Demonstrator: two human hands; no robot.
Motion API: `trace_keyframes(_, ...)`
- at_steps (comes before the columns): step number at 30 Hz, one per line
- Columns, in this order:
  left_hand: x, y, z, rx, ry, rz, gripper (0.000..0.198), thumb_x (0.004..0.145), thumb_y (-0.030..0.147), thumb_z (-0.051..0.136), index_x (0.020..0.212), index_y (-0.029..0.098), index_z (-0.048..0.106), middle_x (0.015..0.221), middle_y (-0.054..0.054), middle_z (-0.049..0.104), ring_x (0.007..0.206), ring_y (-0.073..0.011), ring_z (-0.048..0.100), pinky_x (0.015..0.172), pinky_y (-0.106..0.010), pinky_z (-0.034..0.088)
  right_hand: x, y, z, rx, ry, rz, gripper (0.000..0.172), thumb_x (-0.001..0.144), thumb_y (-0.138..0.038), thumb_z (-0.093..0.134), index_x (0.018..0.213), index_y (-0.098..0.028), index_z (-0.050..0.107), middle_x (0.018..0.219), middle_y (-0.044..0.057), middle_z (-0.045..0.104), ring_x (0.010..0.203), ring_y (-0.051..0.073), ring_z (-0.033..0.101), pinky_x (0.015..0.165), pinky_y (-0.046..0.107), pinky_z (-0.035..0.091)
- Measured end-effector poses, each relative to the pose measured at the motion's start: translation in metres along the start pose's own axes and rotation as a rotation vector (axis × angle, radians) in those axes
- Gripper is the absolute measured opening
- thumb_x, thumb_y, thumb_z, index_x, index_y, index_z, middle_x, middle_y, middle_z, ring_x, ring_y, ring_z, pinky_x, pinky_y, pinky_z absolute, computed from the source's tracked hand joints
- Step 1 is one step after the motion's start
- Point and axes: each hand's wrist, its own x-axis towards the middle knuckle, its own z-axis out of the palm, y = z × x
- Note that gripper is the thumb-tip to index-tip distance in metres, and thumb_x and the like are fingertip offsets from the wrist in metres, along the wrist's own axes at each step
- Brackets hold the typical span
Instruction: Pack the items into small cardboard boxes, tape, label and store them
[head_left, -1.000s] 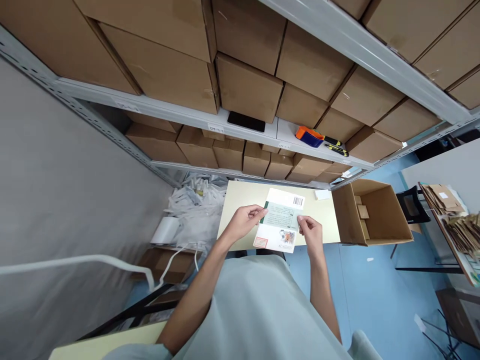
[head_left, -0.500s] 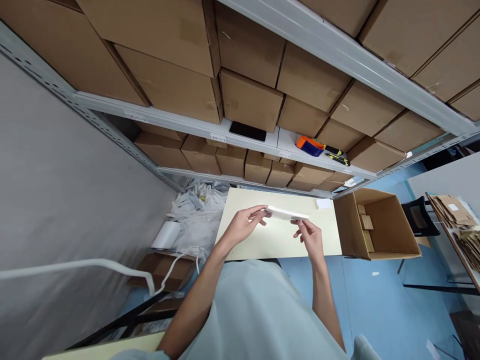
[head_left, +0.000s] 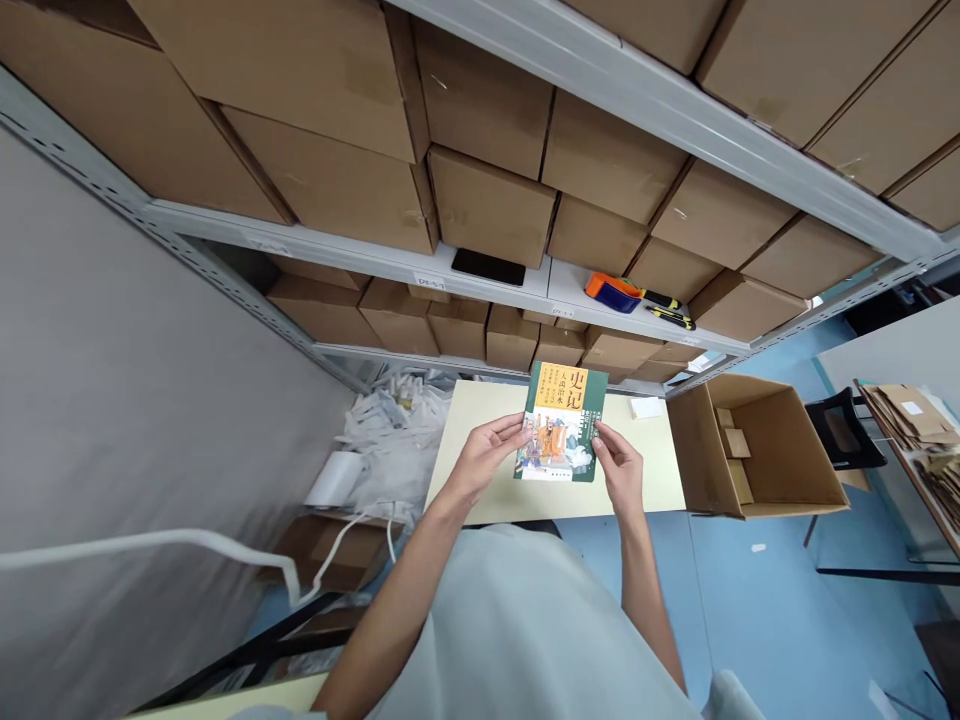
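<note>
A thin book (head_left: pixel 559 425) with a green, yellow and illustrated cover faces me, held up over the pale table (head_left: pixel 480 490). My left hand (head_left: pixel 491 452) grips its left edge, thumb on the front and fingers partly behind. On the opposite edge, my right hand (head_left: pixel 619 465) pinches the book the same way. A small white slip of paper (head_left: pixel 646 407) lies on the table beyond my right hand.
A shelf (head_left: pixel 360 262) packed with cardboard boxes rises behind the table. On it lie a black phone (head_left: pixel 488 267), an orange and blue tape dispenser (head_left: pixel 613 292) and yellow-black cutters (head_left: pixel 670 317). An open carton (head_left: pixel 795 460) stands right; crumpled plastic (head_left: pixel 394 430) lies left.
The book was edge-on, showing its white page side; now it is tilted upright with its front cover toward me. Both hands keep hold of its sides.
</note>
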Motion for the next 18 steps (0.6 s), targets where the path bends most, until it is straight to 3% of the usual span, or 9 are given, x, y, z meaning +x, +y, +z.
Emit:
trace_keyframes(4, -0.003, -0.012, 0.015, 0.001, 0.110, 0.076, 0.076, 0.070, 0.060, 0.096, 0.128, 0.013, 0.081, 0.131, -0.017, 0.080, 0.123, -0.0376, 0.077, 0.111, -0.051, 0.062, -0.014, -0.009, 0.017, -0.174, 0.158, -0.167, 0.045, 0.099, -0.056, 0.069, 0.125, -0.023, 0.083, 0.146, 0.016, 0.073, 0.138, 0.034, 0.067, 0.112, 0.054, 0.058)
trace_keyframes(8, -0.017, -0.024, 0.037, 0.122, 0.174, 0.164, 0.065, 0.075, 0.057, 0.091, 0.124, 0.015, 0.084, 0.126, -0.012, 0.082, 0.120, -0.0364, 0.079, 0.110, -0.052, 0.063, -0.036, -0.018, 0.051, -0.098, 0.025, -0.105, 0.057, 0.096, -0.057, 0.074, 0.140, -0.020, 0.075, 0.144, 0.016, 0.074, 0.124, 0.031, 0.074, 0.104, 0.047, 0.064)
trace_keyframes(11, -0.030, -0.024, 0.045, 0.294, 0.123, 0.268, 0.045, 0.083, 0.048, 0.085, 0.120, 0.021, 0.087, 0.128, -0.007, 0.082, 0.125, -0.0327, 0.077, 0.119, -0.049, 0.058, -0.044, -0.024, 0.067, -0.055, 0.042, -0.085, 0.056, 0.095, -0.058, 0.073, 0.133, -0.017, 0.077, 0.129, 0.014, 0.080, 0.108, 0.028, 0.076, 0.095, 0.041, 0.065)
trace_keyframes(15, -0.031, -0.012, 0.026, 0.389, 0.013, 0.305, 0.040, 0.088, 0.047, 0.080, 0.119, 0.022, 0.086, 0.127, -0.008, 0.083, 0.120, -0.0286, 0.078, 0.117, -0.045, 0.058, -0.039, -0.028, 0.058, 0.050, 0.047, -0.076, 0.049, 0.098, -0.062, 0.067, 0.112, -0.017, 0.081, 0.108, 0.010, 0.083, 0.097, 0.025, 0.075, 0.089, 0.036, 0.062)
trace_keyframes(18, -0.023, -0.004, -0.002, 0.423, 0.205, 0.327, 0.054, 0.083, 0.055, 0.085, 0.125, 0.021, 0.082, 0.128, -0.012, 0.081, 0.118, -0.0282, 0.077, 0.116, -0.046, 0.057, -0.032, -0.031, 0.041, 0.169, -0.056, -0.021, 0.050, 0.093, -0.063, 0.074, 0.113, -0.018, 0.081, 0.110, 0.010, 0.084, 0.100, 0.028, 0.077, 0.092, 0.038, 0.063)
